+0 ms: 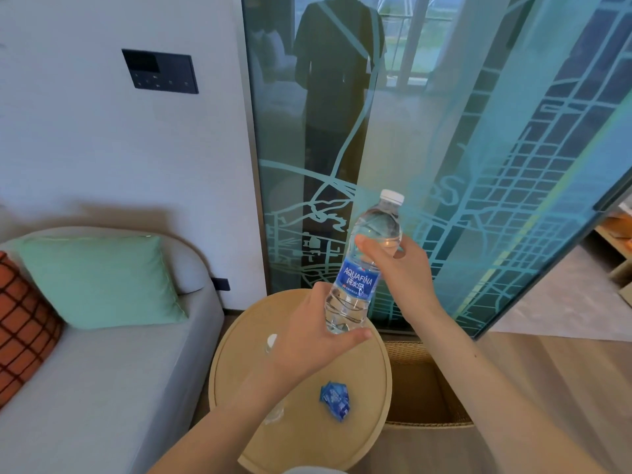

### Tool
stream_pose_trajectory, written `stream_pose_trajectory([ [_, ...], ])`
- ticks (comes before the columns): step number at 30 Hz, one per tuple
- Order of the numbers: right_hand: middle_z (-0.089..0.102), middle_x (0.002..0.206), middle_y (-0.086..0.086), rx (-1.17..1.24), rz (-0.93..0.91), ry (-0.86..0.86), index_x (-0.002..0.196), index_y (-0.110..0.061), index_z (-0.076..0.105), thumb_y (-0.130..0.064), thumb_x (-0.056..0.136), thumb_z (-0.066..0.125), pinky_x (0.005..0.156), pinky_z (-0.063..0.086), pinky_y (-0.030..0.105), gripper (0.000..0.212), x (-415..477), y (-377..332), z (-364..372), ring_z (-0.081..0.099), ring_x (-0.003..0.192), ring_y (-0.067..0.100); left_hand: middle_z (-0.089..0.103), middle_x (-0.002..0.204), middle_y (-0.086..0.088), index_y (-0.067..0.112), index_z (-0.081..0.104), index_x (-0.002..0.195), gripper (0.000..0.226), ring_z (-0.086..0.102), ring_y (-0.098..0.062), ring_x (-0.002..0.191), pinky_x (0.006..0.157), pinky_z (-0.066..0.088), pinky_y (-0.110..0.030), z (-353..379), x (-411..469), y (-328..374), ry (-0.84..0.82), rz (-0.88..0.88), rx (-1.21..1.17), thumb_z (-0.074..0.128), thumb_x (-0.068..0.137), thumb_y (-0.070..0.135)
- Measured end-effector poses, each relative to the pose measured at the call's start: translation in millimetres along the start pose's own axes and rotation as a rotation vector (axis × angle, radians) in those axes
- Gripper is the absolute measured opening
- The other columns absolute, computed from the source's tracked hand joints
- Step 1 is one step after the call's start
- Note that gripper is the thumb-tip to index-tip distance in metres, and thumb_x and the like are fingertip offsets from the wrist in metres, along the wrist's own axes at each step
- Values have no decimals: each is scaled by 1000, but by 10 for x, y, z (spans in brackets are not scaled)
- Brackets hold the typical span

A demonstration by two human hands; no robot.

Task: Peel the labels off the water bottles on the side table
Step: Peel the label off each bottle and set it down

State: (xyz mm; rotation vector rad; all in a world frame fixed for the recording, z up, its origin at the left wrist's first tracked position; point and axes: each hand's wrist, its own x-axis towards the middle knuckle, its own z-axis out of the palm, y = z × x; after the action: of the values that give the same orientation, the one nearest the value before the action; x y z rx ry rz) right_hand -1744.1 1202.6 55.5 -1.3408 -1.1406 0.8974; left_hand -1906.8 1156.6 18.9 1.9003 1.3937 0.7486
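Observation:
A clear water bottle [376, 227] with a white cap and a blue label [357, 280] is held tilted above the round side table [301, 446]. My left hand [307, 340] grips its lower end from below. My right hand [403, 271] wraps around its upper body, thumb just above the label. The label is wrapped around the bottle's middle. On the table lies a crumpled blue label [336, 401]. A second clear bottle [272, 342], white cap showing, stands on the table, mostly hidden behind my left forearm.
A grey sofa [102, 388] with a green cushion [102, 280] and an orange checked cushion [24, 330] sits left of the table. A woven basket [427, 388] stands right of the table. A patterned glass panel [461, 165] rises behind.

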Motion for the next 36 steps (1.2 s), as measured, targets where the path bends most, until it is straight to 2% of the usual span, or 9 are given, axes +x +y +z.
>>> stream_pose_trajectory([
  [4,72,81,-28,-39,8,26,97,-34,67,-49,75,79,50,45,4,29,-11,-35,18,68,73,-8,49,98,21,31,48,110,64,54,-3,90,66,38,-11,148,31,3,131,-23,65,82,63,60],
  [7,74,85,-21,-85,25,38,98,-33,68,-58,68,78,56,46,11,40,-33,-60,32,69,74,-5,43,92,25,37,48,105,57,52,-3,89,67,35,-10,211,52,-28,190,-15,46,81,63,57],
  [13,69,90,-17,-174,49,21,100,-35,60,-74,57,70,49,42,7,59,-50,-155,27,65,73,-11,65,97,19,39,53,112,62,64,3,90,74,57,-23,126,17,-27,181,-76,-214,87,61,46],
  [17,65,95,-11,-226,16,15,93,-31,54,-68,75,66,67,50,23,43,-69,-118,-34,64,83,3,73,103,8,32,56,118,63,69,-7,96,83,61,-36,9,-37,4,96,-134,-482,91,66,27],
  [20,70,94,-6,-130,-4,-25,97,-22,62,-58,87,60,82,55,32,37,-105,-116,-97,71,84,8,76,104,2,28,60,120,53,73,-16,95,82,61,-31,-85,-68,20,5,-137,-620,86,75,20],
  [24,69,100,-11,-115,-134,-5,102,-24,64,-58,85,57,86,51,27,39,-176,-121,-212,67,96,9,73,115,-8,17,61,126,55,70,-29,106,94,55,-44,-141,-89,17,-112,-136,-824,80,75,27],
  [28,62,115,-19,-362,-347,5,120,-27,58,-51,91,56,91,42,12,39,-258,-44,-336,57,110,-1,69,118,-16,12,62,127,64,68,-30,104,92,54,-46,-150,-100,-32,-179,-153,-956,74,68,33],
  [32,54,132,-13,-558,-384,-79,137,-27,49,-52,95,48,100,35,17,49,-373,155,-357,48,122,1,66,93,-8,5,61,124,53,61,-21,84,76,50,-34,-126,-158,-63,-204,-171,-1027,63,75,26],
  [36,51,139,-6,-675,-357,-132,143,-26,43,-52,98,41,105,35,26,52,-529,375,-320,44,130,7,59,91,-15,-7,58,115,65,54,-29,84,76,45,-39,-90,-241,-38,-103,-149,-1036,63,65,34],
])
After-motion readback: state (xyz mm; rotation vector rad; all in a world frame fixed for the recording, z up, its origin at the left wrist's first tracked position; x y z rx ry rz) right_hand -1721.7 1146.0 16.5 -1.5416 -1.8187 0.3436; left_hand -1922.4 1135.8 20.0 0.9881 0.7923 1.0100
